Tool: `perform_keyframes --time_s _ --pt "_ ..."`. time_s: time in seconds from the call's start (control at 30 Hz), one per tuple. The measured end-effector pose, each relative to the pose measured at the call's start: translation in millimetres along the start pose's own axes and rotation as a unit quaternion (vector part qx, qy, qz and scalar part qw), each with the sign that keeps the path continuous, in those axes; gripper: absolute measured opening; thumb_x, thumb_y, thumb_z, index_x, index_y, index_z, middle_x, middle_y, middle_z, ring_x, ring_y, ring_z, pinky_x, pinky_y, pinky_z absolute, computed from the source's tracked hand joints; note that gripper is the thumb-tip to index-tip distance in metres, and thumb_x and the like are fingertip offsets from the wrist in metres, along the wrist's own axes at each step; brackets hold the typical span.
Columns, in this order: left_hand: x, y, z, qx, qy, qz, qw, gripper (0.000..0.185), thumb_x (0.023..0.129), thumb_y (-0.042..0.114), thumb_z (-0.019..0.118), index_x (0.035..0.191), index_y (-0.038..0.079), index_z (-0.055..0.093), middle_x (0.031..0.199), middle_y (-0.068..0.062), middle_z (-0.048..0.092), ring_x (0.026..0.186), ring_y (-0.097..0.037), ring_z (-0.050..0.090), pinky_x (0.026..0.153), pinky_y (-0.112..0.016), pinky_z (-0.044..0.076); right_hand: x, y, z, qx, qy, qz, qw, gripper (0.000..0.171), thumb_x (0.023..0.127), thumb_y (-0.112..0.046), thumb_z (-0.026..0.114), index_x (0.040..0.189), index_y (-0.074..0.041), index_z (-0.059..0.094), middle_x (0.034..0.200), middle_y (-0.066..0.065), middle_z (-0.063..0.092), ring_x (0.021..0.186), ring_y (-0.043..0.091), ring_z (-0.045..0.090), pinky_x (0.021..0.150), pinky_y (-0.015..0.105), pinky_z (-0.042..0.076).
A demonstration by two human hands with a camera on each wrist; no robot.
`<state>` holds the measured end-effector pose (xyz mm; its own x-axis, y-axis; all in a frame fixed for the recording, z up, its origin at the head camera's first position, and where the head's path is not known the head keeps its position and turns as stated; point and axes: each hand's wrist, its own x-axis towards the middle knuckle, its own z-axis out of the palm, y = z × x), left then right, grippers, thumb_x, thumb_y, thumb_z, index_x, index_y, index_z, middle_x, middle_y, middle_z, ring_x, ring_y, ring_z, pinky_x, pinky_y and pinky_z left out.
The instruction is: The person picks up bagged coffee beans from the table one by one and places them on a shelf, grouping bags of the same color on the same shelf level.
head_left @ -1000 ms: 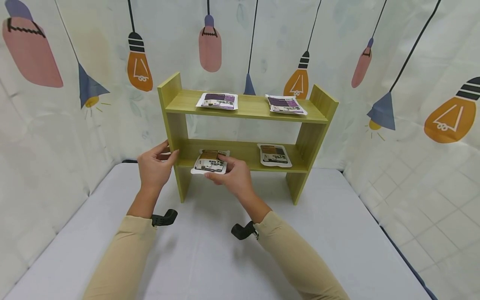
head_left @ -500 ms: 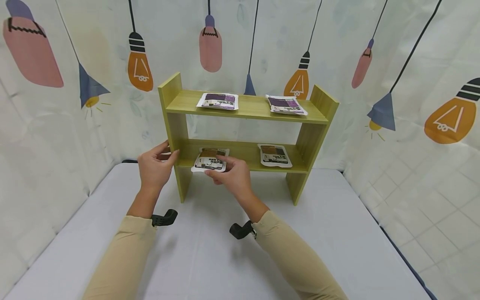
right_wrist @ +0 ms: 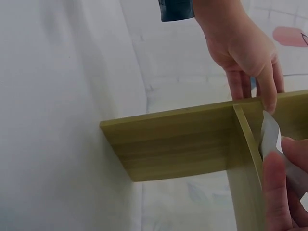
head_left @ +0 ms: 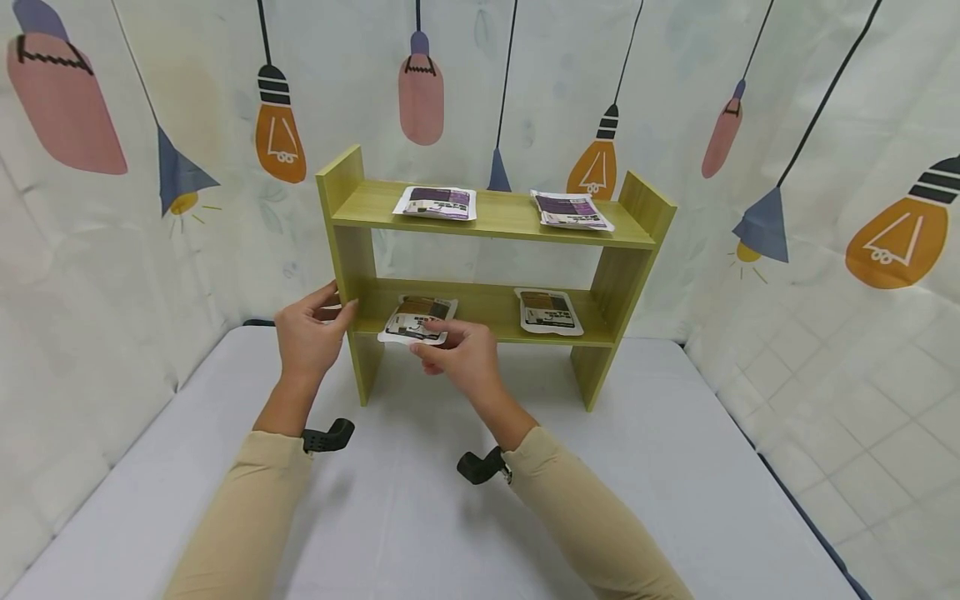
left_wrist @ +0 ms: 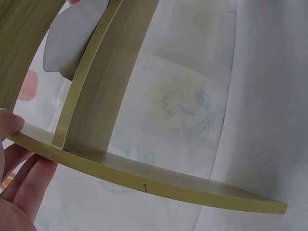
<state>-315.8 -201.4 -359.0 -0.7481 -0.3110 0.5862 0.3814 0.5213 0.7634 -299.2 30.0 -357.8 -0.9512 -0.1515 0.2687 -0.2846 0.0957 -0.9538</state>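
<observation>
Head view shows the right hand [head_left: 459,360] pinching the near edge of a brown packet [head_left: 417,320] that lies at the left end of the lower shelf [head_left: 480,304], overhanging its front edge. The left hand [head_left: 307,333] steadies the rack's left side panel [head_left: 347,242], thumb and fingers straight against it. Judging by this, the packet is being set in place; the next move calls for sliding it fully onto the shelf and loosening the grip.
</observation>
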Motion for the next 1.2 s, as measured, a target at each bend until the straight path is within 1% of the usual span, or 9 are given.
perform_keyframes --time_s 0.17,0.4,0.63,0.73,0.83,0.97,1.07,1.2 --pt "0.2 0.5 -0.1 -0.002 -0.001 -0.002 1.0 0.044 0.095 0.025 0.073 0.137 0.013 0.066 0.118 -0.017 0.076 0.092 -0.036 0.075 0.068 -0.002 0.05 3 1 2 -0.003 0.009 -0.004 1.0 0.031 0.079 -0.015 0.089 0.109 -0.012 0.082 0.074 0.012 0.076 0.059 0.018 0.073 0.066 0.033 0.064" --pt "0.3 0.2 -0.4 0.0 -0.002 -0.004 1.0 0.045 0.095 0.025 0.073 0.137 0.014 0.066 0.118 -0.015 0.076 0.093 -0.035 0.075 0.069 -0.003 0.05 7 3 5 0.008 0.021 -0.021 1.0 0.028 0.08 -0.016 0.088 0.106 -0.009 0.082 0.077 0.013 0.078 0.059 0.019 0.074 0.064 0.035 0.064" --pt "0.2 2.8 -1.2 0.0 0.001 0.002 1.0 0.043 0.094 0.024 0.074 0.136 0.013 0.067 0.116 -0.016 0.077 0.091 -0.034 0.075 0.068 -0.003 0.05 12 5 6 0.013 0.024 -0.024 0.999 0.025 0.081 -0.015 0.087 0.104 -0.006 0.082 0.079 0.016 0.078 0.057 0.019 0.073 0.062 0.035 0.064" --pt "0.5 2.6 -0.9 0.001 -0.001 0.003 1.0 0.043 0.094 0.024 0.074 0.136 0.014 0.067 0.117 -0.016 0.077 0.089 -0.03 0.075 0.069 -0.003 0.051 13 7 5 0.012 0.028 -0.024 0.999 0.025 0.082 -0.014 0.087 0.104 -0.005 0.081 0.08 0.018 0.078 0.056 0.019 0.073 0.061 0.035 0.064" --pt "1.0 1.6 -0.4 -0.001 0.0 0.002 1.0 0.043 0.094 0.024 0.074 0.136 0.015 0.067 0.116 -0.015 0.077 0.086 -0.022 0.075 0.069 -0.004 0.051 15 8 5 0.006 0.031 -0.027 0.999 0.025 0.082 -0.016 0.087 0.104 -0.006 0.081 0.08 0.02 0.077 0.055 0.019 0.072 0.059 0.035 0.063" --pt "1.5 0.4 -0.5 -0.002 0.002 0.004 1.0 0.044 0.094 0.023 0.075 0.136 0.015 0.067 0.116 -0.014 0.077 0.082 -0.01 0.072 0.069 -0.004 0.051 16 7 4 0.005 0.031 -0.026 0.999 0.025 0.083 -0.017 0.086 0.104 -0.006 0.081 0.079 0.019 0.077 0.053 0.018 0.071 0.058 0.036 0.063" --pt "1.5 -0.5 -0.3 -0.001 0.001 0.003 1.0 0.044 0.094 0.024 0.074 0.136 0.016 0.067 0.117 -0.014 0.077 0.084 -0.014 0.073 0.069 -0.003 0.051 16 6 4 0.002 0.031 -0.021 0.999 0.025 0.084 -0.017 0.086 0.105 -0.006 0.081 0.076 0.015 0.077 0.053 0.021 0.071 0.055 0.037 0.062" --pt "1.0 -0.5 0.0 -0.001 -0.001 -0.001 1.0 0.044 0.095 0.025 0.074 0.137 0.016 0.067 0.117 -0.014 0.077 0.089 -0.028 0.075 0.069 -0.003 0.051 17 5 3 -0.003 0.034 -0.015 0.999 0.024 0.085 -0.017 0.085 0.106 -0.006 0.081 0.073 0.014 0.075 0.058 0.035 0.071 0.051 0.037 0.061"
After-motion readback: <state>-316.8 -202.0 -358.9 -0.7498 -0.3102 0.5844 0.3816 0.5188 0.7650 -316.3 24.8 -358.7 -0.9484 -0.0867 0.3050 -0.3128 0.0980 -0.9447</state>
